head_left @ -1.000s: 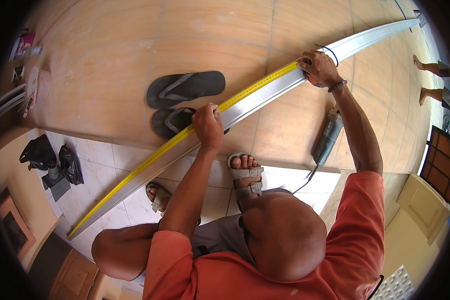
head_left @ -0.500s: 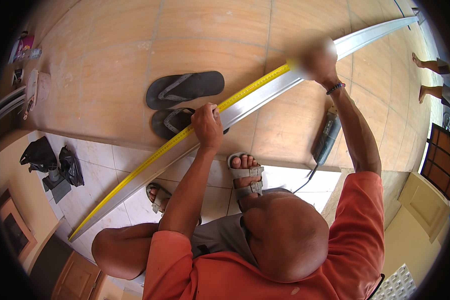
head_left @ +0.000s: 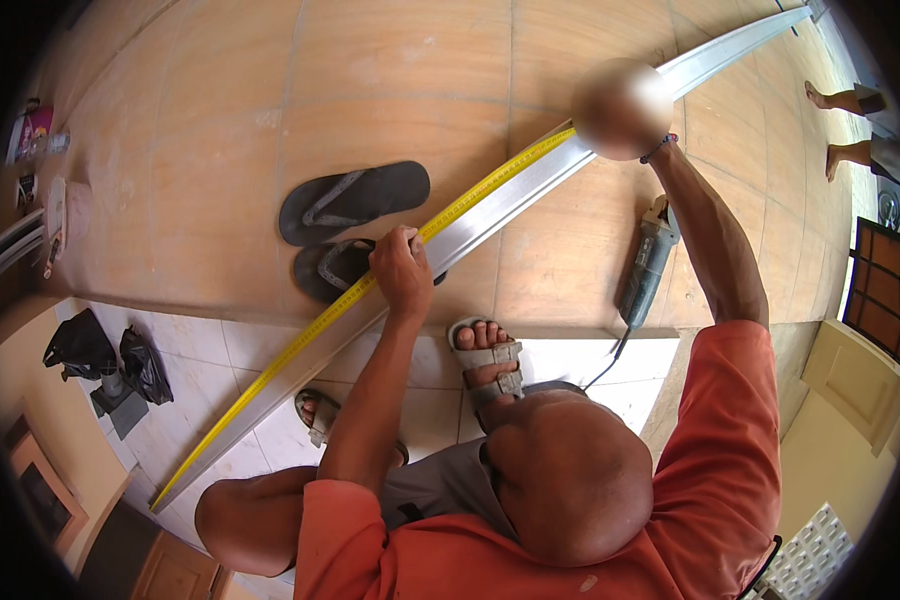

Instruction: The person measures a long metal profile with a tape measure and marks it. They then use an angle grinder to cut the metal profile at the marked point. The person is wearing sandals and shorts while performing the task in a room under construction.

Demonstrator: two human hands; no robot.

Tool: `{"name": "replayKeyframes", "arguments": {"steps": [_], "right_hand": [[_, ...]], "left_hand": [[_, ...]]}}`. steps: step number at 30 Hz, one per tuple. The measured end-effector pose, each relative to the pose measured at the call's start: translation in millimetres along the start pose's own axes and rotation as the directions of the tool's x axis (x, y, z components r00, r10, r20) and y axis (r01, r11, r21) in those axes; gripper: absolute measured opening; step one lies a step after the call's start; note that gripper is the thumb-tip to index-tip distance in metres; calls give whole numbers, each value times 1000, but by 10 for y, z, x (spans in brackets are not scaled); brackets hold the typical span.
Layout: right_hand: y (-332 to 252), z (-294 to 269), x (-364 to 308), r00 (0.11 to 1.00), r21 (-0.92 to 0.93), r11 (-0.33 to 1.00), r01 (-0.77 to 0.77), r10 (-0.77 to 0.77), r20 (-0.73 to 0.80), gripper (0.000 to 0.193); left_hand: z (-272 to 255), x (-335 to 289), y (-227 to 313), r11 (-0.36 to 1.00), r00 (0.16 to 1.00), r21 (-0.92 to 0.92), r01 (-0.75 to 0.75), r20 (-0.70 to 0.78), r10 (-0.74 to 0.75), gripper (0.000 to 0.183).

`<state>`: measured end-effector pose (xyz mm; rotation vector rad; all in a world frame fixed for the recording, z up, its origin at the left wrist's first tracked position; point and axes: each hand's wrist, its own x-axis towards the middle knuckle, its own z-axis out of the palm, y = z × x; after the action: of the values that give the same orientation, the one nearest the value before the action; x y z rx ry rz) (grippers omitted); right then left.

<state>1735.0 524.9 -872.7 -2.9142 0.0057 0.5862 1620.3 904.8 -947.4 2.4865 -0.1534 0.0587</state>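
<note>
A long silvery metal profile [head_left: 518, 196] runs diagonally from the lower left to the far upper right. Along its far edge lies a stretched yellow tape measure blade [head_left: 475, 192]. My left hand [head_left: 403, 272] is closed over the blade and the profile's edge, near the middle of the length. Farther along to the right, my right hand [head_left: 622, 110] is at the profile, by the upper end of the visible blade. A blur covers that hand, so its fingers and anything in them are hidden.
Black flip-flops [head_left: 355, 203] lie beside my left hand, one partly under the profile. A corded angle grinder [head_left: 650, 265] rests on the tiles below my right forearm. Black plastic bags [head_left: 80, 345] sit at left. Another person's bare feet [head_left: 830, 165] show at far right.
The view has shifted slightly. My right wrist has moved a little farther away along the profile, while my left hand keeps its place on the blade.
</note>
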Motion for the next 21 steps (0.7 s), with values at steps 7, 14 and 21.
{"name": "replayKeyframes", "arguments": {"steps": [7,14,21], "right_hand": [[39,-65,-2,998,19,1000,-5,6,-67,24],[100,-284,2,996,76,993,-92,91,6,23],[264,-87,35,997,-14,1000,-3,2,-75,25]], "left_hand": [[-16,9,6,1000,1000,-2,-2,2,2,9],[-4,-10,-14,1000,1000,-2,-20,1,20,11],[71,-42,-8,998,998,50,-35,-56,37,14]]}}
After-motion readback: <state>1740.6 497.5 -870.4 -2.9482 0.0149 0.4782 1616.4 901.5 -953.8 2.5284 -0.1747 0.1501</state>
